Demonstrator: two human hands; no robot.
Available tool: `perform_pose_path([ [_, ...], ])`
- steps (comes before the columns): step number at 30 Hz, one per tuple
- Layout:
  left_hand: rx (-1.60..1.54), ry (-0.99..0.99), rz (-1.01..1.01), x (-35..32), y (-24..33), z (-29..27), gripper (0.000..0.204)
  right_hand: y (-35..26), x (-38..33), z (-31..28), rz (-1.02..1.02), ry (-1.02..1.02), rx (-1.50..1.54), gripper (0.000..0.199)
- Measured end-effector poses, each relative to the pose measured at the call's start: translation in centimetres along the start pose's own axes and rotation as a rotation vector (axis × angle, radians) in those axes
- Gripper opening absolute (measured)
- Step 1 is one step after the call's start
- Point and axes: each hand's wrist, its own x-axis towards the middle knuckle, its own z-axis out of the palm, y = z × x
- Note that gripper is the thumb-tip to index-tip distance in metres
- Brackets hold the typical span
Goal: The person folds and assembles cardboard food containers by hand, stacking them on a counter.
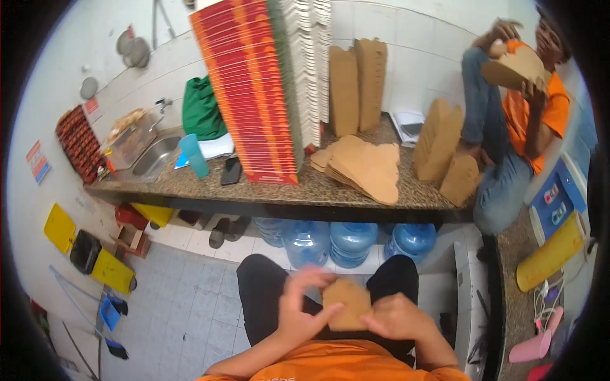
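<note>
Fingers of both hands pinch a small flat brown cardboard piece [346,303] over the person's lap: the left hand [305,306] grips its left edge with the thumb laid across the face, and the right hand [397,315] curls closed on its right edge. Beyond the fingers, blue water jugs [349,242] stand on the floor under a speckled tabletop [305,186]. Up there lie a fanned pile of brown cardboard blanks [368,166] (same colour as the held piece) and a tall red-and-orange stack [244,89]. Far right of the fingers, another person [518,108] sits on the tabletop holding a brown box.
</note>
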Motion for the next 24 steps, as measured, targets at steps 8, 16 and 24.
perform_pose_path([
  [8,-1.633,-0.311,-0.982,0.7,-2.0,2.0,0.098,2.7,1.9,1.7,-0.051,0.367,0.298,0.019],
  [16,-1.63,-0.049,-0.703,1.4,-4.2,-0.8,0.089,19.2,2.8,-13.3,0.322,0.924,-0.947,0.082],
  [24,-1.699,-0.078,-0.79,1.8,-4.0,-1.0,0.086,22.3,0.6,-15.1,0.698,0.411,-0.68,0.035],
])
